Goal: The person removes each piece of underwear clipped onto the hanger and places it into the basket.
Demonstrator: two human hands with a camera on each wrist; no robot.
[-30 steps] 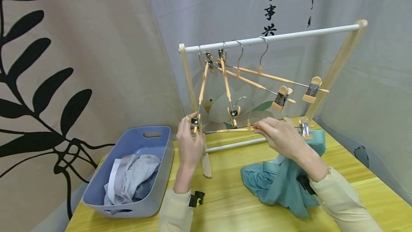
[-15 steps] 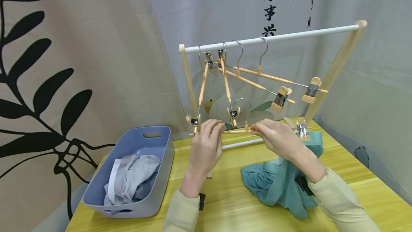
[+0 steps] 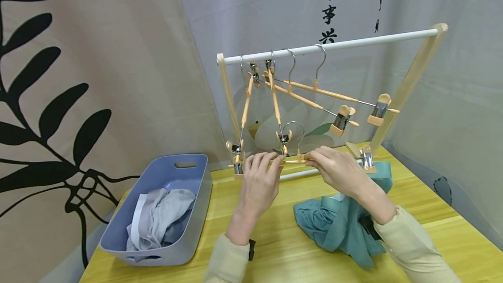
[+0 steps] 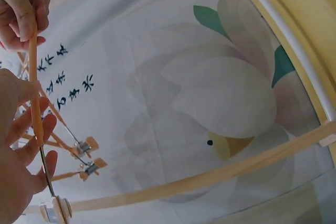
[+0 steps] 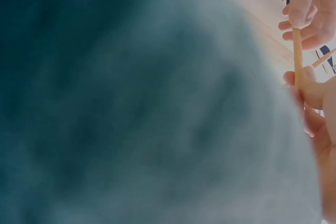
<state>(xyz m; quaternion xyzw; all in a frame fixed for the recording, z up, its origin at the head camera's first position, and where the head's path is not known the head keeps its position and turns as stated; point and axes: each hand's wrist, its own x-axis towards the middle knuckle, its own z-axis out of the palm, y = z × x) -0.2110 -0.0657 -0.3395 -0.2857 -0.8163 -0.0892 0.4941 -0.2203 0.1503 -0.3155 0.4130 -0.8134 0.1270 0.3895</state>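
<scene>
A wooden clip hanger (image 3: 291, 161) is held level in front of the rack, its metal hook pointing up. My left hand (image 3: 259, 182) grips the bar left of the hook, thumb and fingers around it in the left wrist view. My right hand (image 3: 341, 173) pinches the bar just right of the hook. The hanger's left clip (image 3: 238, 169) holds no cloth. From its right clip (image 3: 367, 160) hangs teal clothing (image 3: 342, 224), bunched and partly lying on the table; its kind is unclear. Teal cloth blurs most of the right wrist view.
Several clip hangers hang from the white rail (image 3: 353, 43) of the wooden rack (image 3: 408, 86), close above my hands. A blue basket (image 3: 198, 217) with grey clothing (image 3: 169, 213) stands at left on the wooden table (image 3: 283, 248). A curtain closes off the back.
My left hand has moved right, away from the left clip and onto the hanger bar. The hanger has shifted slightly left; my right hand keeps its hold.
</scene>
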